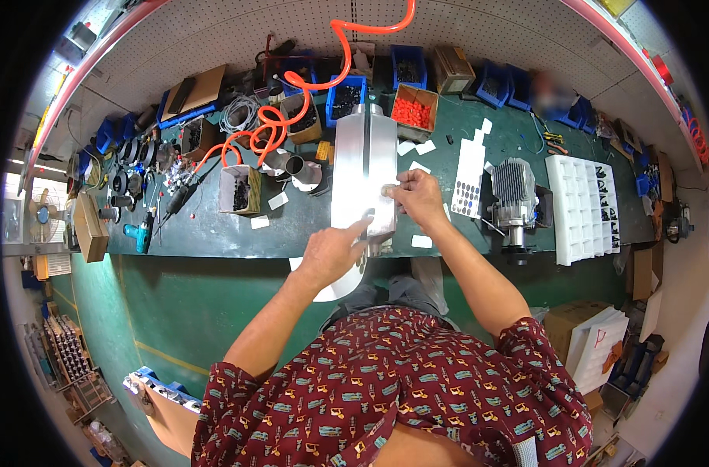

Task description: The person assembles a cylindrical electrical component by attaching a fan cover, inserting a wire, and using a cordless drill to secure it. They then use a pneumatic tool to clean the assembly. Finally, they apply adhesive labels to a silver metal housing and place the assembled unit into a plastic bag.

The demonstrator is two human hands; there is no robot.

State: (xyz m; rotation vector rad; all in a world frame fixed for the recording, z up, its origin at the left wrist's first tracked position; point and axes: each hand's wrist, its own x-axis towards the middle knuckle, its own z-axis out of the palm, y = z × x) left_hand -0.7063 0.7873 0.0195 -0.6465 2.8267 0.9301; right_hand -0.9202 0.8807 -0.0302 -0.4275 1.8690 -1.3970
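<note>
- Leftmost, a drill (pixel 140 233) lies near the bench's edge.
- Left hand (pixel 331 254): forefinger stretched out, apart from the thumb, its tip at the metal piece's near end.
- Metal piece (pixel 350 167): lengthwise between the hands, running near to far.
- Right hand (pixel 419 196): fingers curled, fingertips at the piece's right side; whether they pinch anything, I cannot tell.
- Farther right, a sticker sheet (pixel 469 167), then a motor (pixel 514 194).

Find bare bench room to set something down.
Bare benchtop: along the front between teal drill and box of black parts; also between box of red parts and white sheet. Crowded: the back, lined with blue bins.
</note>
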